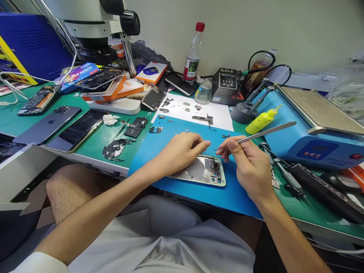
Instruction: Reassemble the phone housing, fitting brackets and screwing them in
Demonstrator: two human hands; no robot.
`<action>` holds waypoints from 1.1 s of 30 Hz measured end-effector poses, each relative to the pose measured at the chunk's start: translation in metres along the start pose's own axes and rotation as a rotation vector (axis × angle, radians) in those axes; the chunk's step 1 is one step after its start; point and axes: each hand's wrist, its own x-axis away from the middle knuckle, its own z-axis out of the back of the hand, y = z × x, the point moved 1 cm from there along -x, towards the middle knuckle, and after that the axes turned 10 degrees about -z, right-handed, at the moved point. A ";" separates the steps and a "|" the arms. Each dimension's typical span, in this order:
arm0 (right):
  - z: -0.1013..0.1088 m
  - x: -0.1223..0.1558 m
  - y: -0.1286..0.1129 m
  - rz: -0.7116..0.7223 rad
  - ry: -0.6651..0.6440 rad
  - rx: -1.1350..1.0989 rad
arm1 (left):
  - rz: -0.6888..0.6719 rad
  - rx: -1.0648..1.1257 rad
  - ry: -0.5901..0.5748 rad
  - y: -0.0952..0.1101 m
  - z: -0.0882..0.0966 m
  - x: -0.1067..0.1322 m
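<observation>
A phone housing [196, 169], stripped inside, lies on the blue mat [182, 192], with a grey ring and camera openings showing. My left hand [182, 149] rests over its far left edge, fingers curled down and partly hidden, thumb pointing right. To the right of the housing, my right hand [248, 163] pinches metal tweezers [267, 131]. Their broad end slants up to the right, and the fine tip comes out by my fingertips near the housing's far edge. Whether the tip holds anything is too small to tell.
Small parts and a logic board [203, 120] lie on white paper [223, 112]. A battery [136, 127] and phones [78, 131] are at left, under a microscope [93, 41]. At right stand a yellow bottle [261, 120], a blue heating machine [321, 144] and a screwdriver [288, 176].
</observation>
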 end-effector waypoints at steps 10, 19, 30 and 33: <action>-0.003 0.001 -0.004 0.081 -0.027 0.048 | 0.012 0.120 -0.059 -0.001 0.001 0.000; -0.002 0.000 -0.005 -0.023 -0.058 0.016 | -0.067 0.076 -0.067 -0.004 -0.002 0.001; -0.002 -0.006 -0.002 -0.197 -0.138 0.012 | -0.077 -0.136 -0.072 -0.004 -0.006 0.002; -0.003 -0.006 -0.001 -0.190 -0.145 0.047 | -0.110 -0.209 -0.116 -0.006 -0.007 0.001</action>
